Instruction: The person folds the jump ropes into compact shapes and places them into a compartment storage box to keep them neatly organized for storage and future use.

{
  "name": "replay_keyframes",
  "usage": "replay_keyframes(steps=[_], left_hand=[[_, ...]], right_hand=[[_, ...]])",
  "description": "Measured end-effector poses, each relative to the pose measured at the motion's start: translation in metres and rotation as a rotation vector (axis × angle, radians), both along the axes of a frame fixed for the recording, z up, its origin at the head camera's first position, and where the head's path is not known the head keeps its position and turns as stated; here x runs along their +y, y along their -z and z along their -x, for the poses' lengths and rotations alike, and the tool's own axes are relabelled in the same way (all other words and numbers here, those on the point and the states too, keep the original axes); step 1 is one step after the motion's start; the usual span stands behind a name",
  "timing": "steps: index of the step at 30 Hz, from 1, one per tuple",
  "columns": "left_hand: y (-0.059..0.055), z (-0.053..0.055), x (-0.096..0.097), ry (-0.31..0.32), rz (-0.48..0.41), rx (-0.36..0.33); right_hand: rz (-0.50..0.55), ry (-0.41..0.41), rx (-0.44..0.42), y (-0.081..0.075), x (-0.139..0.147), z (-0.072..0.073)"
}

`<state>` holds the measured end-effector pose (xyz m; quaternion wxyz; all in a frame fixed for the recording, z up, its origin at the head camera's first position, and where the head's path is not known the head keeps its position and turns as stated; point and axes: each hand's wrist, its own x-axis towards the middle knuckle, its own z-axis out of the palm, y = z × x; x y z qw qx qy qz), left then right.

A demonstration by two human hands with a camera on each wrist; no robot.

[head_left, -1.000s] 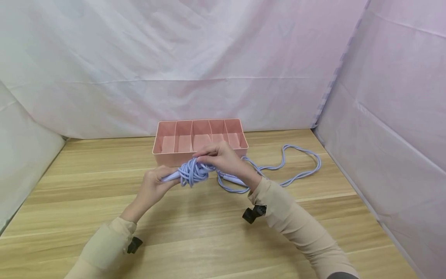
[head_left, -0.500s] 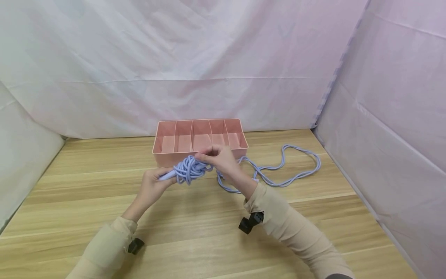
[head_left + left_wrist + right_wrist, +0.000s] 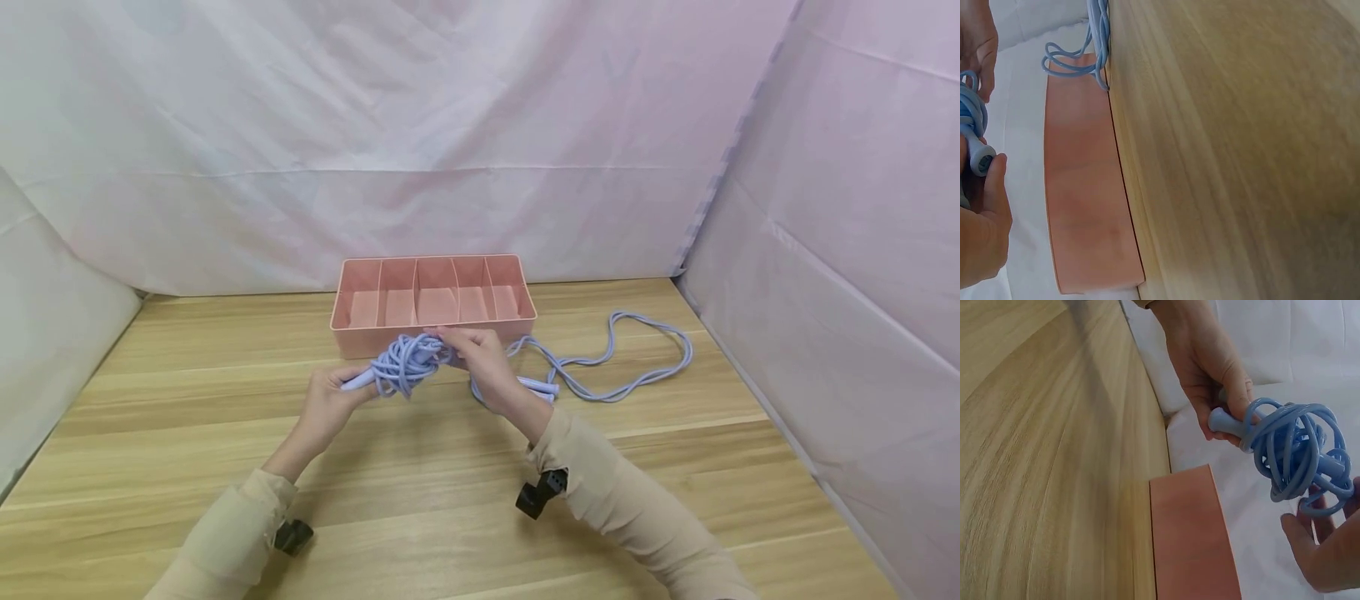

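A light blue jump rope [image 3: 405, 363], its cord wound in a tangled bundle round its handles, is held above the table in front of the pink box. My left hand [image 3: 327, 400] grips the handle ends at the bundle's left; in the left wrist view one handle's round end [image 3: 984, 161] shows beside the thumb. At the other end, my right hand [image 3: 487, 371] has its fingertips on the cord loops [image 3: 1325, 506], its thumb standing a little off. A second light blue jump rope [image 3: 637, 379] lies on the table beyond the right hand, its handles [image 3: 540, 387] partly hidden by the wrist.
The pink box [image 3: 435, 337], divided into several compartments, stands at the back of the wooden table [image 3: 420, 500]. White cloth [image 3: 315, 217] hangs behind the table and along both sides. A small black camera [image 3: 542, 492] sits under the right sleeve.
My right hand has shifted slightly toward me and lower at the bundle's right end. The bundle has tilted and moved slightly left in my left hand's grip. The second rope's handles show more beside the wrist.
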<state>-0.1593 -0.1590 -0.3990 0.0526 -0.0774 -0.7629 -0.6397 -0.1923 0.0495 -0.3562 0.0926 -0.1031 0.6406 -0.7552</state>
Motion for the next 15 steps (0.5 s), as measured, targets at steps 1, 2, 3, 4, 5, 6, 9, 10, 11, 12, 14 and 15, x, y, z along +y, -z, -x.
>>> replay_keyframes(steps=[1, 2, 3, 4, 5, 6, 9, 10, 11, 12, 14, 15], left_hand=[[0.0, 0.0, 0.0, -0.002, -0.011, -0.011], [0.0, 0.0, 0.0, -0.003, -0.022, -0.024], [0.0, 0.0, 0.0, -0.005, -0.029, -0.037], [0.0, 0.0, -0.001, -0.007, -0.028, -0.046], [0.0, 0.001, -0.001, -0.009, -0.027, -0.058], [0.0, 0.001, -0.001, -0.009, -0.023, -0.069], [0.001, 0.001, -0.002, 0.002, -0.024, -0.105], [0.001, 0.001, -0.002, 0.01, -0.028, -0.117], [0.001, 0.0, -0.002, 0.017, -0.032, -0.127], [0.001, 0.0, -0.002, 0.024, -0.035, -0.134], [0.0, 0.0, -0.003, 0.038, -0.045, -0.148], [0.0, 0.0, -0.003, 0.042, -0.047, -0.153]], right_hand=[[0.003, -0.043, 0.002, 0.0, 0.002, 0.001], [0.0, -0.093, 0.002, -0.001, 0.005, 0.002], [-0.011, -0.15, 0.006, -0.003, 0.009, 0.003], [-0.023, -0.205, 0.011, -0.004, 0.013, 0.005], [-0.038, -0.259, 0.009, -0.006, 0.017, 0.007], [-0.072, -0.308, 0.02, -0.008, 0.022, 0.009], [-0.178, -0.413, 0.081, -0.013, 0.032, 0.016], [-0.21, -0.425, 0.101, -0.014, 0.034, 0.018], [-0.237, -0.431, 0.118, -0.015, 0.035, 0.019], [-0.262, -0.426, 0.135, -0.016, 0.036, 0.02], [-0.269, -0.401, 0.109, -0.017, 0.036, 0.021], [-0.264, -0.379, 0.078, -0.017, 0.036, 0.021]])
